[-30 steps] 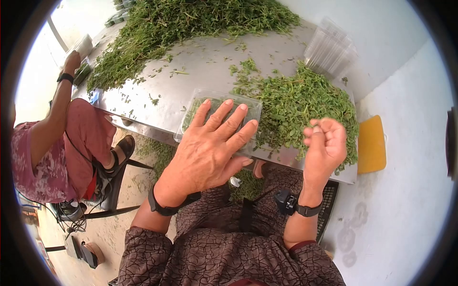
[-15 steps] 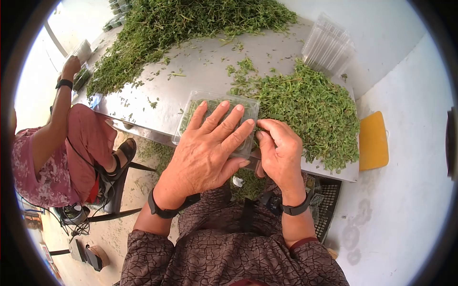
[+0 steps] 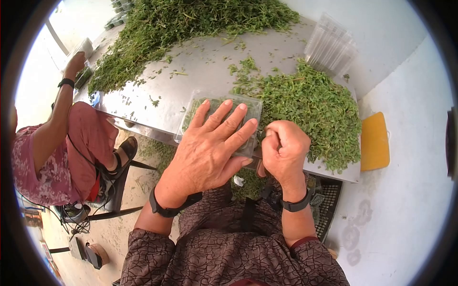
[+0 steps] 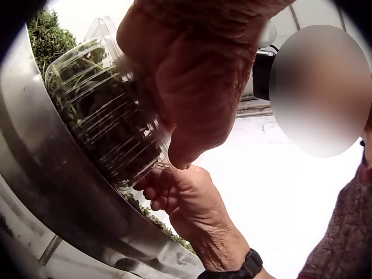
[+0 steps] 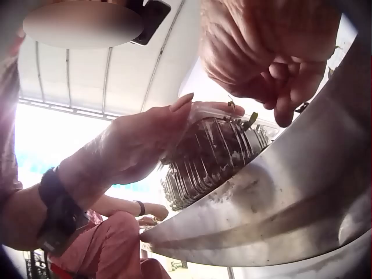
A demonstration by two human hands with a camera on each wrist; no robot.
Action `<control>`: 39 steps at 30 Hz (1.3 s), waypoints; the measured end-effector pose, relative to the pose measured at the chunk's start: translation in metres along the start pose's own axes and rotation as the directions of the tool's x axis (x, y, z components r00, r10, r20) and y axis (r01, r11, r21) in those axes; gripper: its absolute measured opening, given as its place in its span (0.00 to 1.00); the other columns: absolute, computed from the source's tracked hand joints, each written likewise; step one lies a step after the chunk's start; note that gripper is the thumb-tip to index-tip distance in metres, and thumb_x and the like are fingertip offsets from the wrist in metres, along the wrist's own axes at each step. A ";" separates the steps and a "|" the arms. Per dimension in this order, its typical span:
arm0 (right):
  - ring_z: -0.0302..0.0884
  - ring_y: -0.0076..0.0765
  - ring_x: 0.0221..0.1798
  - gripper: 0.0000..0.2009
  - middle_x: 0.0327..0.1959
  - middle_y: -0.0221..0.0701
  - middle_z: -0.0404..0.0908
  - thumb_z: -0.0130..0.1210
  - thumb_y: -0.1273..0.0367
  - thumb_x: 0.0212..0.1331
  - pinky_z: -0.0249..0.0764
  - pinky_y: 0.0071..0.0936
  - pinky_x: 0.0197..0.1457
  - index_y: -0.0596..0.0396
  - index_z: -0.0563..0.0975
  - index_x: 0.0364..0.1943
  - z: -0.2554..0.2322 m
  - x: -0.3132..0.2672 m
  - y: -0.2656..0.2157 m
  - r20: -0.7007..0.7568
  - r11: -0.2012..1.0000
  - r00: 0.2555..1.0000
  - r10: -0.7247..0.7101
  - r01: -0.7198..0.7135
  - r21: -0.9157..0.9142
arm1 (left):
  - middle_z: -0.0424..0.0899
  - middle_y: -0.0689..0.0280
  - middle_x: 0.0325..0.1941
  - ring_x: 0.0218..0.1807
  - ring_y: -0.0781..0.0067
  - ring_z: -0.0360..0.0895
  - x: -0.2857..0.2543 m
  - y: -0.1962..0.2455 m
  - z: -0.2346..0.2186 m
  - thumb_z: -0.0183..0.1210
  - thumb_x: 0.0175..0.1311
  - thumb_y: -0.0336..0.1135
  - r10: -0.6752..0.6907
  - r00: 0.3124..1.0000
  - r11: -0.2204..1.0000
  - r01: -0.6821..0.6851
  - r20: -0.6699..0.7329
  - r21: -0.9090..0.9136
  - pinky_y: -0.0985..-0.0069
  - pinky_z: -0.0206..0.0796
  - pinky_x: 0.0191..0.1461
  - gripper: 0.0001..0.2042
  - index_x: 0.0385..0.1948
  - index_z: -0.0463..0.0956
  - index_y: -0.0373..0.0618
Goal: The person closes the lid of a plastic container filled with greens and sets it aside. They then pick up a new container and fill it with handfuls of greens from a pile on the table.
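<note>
A clear plastic clamshell box (image 3: 196, 102) packed with leafy green sprigs sits at the table's front edge. My left hand (image 3: 210, 143) lies across its lid, fingers straight and spread. Close by the box's right side is my right hand (image 3: 286, 152), its fingers curled and the thumb against the index finger, with a bit of green sprig at the fingertips. A small leaf (image 5: 253, 120) pokes out at the box's rim in the right wrist view. From the left wrist view, the ribbed side of the box faces the camera and the right hand (image 4: 195, 197) is under its near corner.
A pile of loose sprigs (image 3: 315, 109) spreads on the metal table (image 3: 205, 62) at right, a larger heap (image 3: 191, 19) at the back. Nested empty clamshells (image 3: 329, 45) stand behind. A yellow board (image 3: 374, 143) leans at the right wall. Another person (image 3: 62, 143) sits at left.
My right hand has come left from over the loose pile to the box's right side, and its fingers have curled tighter. The left hand has stayed on the lid.
</note>
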State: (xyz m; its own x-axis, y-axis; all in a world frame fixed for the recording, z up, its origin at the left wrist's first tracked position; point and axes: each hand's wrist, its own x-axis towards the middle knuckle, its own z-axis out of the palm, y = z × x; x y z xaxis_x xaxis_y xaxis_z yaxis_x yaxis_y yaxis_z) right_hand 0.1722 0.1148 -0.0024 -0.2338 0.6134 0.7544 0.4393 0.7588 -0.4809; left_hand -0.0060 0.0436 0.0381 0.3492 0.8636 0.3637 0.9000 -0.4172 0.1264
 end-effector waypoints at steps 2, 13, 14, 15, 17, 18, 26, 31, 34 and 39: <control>0.75 0.44 0.22 0.05 0.20 0.36 0.76 0.54 0.81 0.44 0.71 0.34 0.26 0.57 0.75 0.24 -0.005 0.002 0.001 -0.077 0.998 0.996 0.036 -0.040 -0.056 | 0.65 0.60 0.71 0.72 0.52 0.59 0.001 0.000 0.000 0.60 0.54 0.50 0.002 1.000 1.000 -0.002 0.001 0.000 0.49 0.43 0.76 0.33 0.65 0.67 0.55; 0.79 0.27 0.28 0.14 0.39 0.38 0.83 0.58 0.77 0.54 0.73 0.23 0.27 0.60 0.78 0.47 -0.034 -0.004 -0.013 0.190 0.939 0.948 0.254 -0.289 0.187 | 0.63 0.61 0.72 0.73 0.53 0.58 0.001 0.001 -0.001 0.60 0.55 0.49 -0.020 1.000 1.000 0.020 0.010 -0.008 0.50 0.43 0.76 0.33 0.66 0.66 0.56; 0.80 0.28 0.29 0.15 0.39 0.40 0.83 0.59 0.75 0.54 0.74 0.24 0.27 0.61 0.77 0.47 -0.031 -0.006 -0.015 0.246 0.939 0.940 0.237 -0.286 0.191 | 0.63 0.61 0.72 0.73 0.53 0.58 0.001 0.001 0.000 0.60 0.55 0.49 -0.019 1.000 1.000 0.019 0.011 -0.007 0.50 0.43 0.76 0.33 0.66 0.66 0.56; 0.82 0.36 0.30 0.15 0.38 0.43 0.82 0.60 0.75 0.53 0.75 0.29 0.28 0.62 0.77 0.46 -0.030 -0.006 -0.019 0.309 0.938 0.918 0.248 -0.308 0.160 | 0.64 0.61 0.72 0.73 0.53 0.58 0.001 0.001 0.001 0.60 0.55 0.49 -0.016 1.000 1.000 0.016 0.005 -0.007 0.50 0.43 0.76 0.33 0.65 0.66 0.56; 0.82 0.46 0.30 0.13 0.36 0.45 0.82 0.60 0.77 0.52 0.76 0.33 0.31 0.62 0.77 0.43 -0.020 -0.013 -0.016 0.314 0.943 0.924 0.218 -0.282 0.174 | 0.64 0.61 0.72 0.73 0.53 0.59 0.000 0.000 0.001 0.60 0.55 0.49 -0.015 1.000 1.000 0.015 -0.002 -0.004 0.50 0.43 0.76 0.32 0.65 0.67 0.56; 0.82 0.46 0.30 0.13 0.36 0.45 0.82 0.60 0.77 0.52 0.76 0.33 0.31 0.62 0.77 0.43 -0.017 -0.014 -0.016 0.315 0.943 0.924 0.218 -0.282 0.176 | 0.64 0.61 0.72 0.72 0.53 0.59 0.000 0.000 0.001 0.61 0.54 0.49 -0.012 1.000 1.000 0.012 -0.005 -0.012 0.50 0.43 0.76 0.33 0.65 0.67 0.56; 0.79 0.49 0.27 0.07 0.25 0.40 0.79 0.59 0.80 0.49 0.73 0.37 0.28 0.60 0.76 0.32 -0.010 -0.009 -0.016 0.181 0.990 0.981 0.071 -0.092 0.108 | 0.64 0.60 0.71 0.72 0.52 0.59 0.001 0.001 0.001 0.61 0.53 0.49 -0.011 1.000 1.000 0.011 0.000 -0.006 0.49 0.44 0.75 0.33 0.65 0.67 0.55; 0.76 0.46 0.23 0.06 0.22 0.39 0.77 0.58 0.81 0.45 0.70 0.35 0.25 0.59 0.75 0.29 -0.006 -0.007 -0.014 0.131 0.997 0.991 0.016 -0.027 0.077 | 0.64 0.59 0.71 0.72 0.50 0.59 0.001 0.001 0.001 0.61 0.53 0.49 0.000 1.000 1.000 0.000 0.004 0.003 0.48 0.44 0.75 0.33 0.65 0.67 0.54; 0.74 0.45 0.20 0.06 0.19 0.38 0.76 0.57 0.81 0.44 0.69 0.33 0.23 0.59 0.76 0.27 -0.007 -0.009 -0.015 0.067 0.996 0.996 0.059 -0.063 0.057 | 0.64 0.58 0.71 0.72 0.50 0.59 0.001 0.001 0.000 0.61 0.53 0.49 0.001 1.000 1.000 -0.001 0.007 -0.003 0.47 0.43 0.75 0.33 0.65 0.67 0.55; 0.74 0.38 0.18 0.05 0.17 0.36 0.75 0.56 0.82 0.45 0.67 0.30 0.21 0.60 0.77 0.27 -0.015 -0.008 -0.001 -0.116 0.993 0.990 0.080 -0.088 -0.073 | 0.64 0.59 0.71 0.72 0.51 0.58 0.000 0.002 0.000 0.61 0.53 0.48 -0.005 1.000 1.000 0.005 0.011 -0.001 0.48 0.43 0.75 0.34 0.65 0.66 0.55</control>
State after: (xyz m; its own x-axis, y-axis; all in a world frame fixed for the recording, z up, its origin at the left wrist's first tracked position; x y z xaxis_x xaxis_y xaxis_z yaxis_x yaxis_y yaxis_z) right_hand 0.1865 0.1062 -0.0014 -0.0955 0.6421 0.7606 0.5207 0.6835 -0.5116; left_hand -0.0043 0.0434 0.0380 0.3474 0.8689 0.3525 0.9016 -0.4128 0.1289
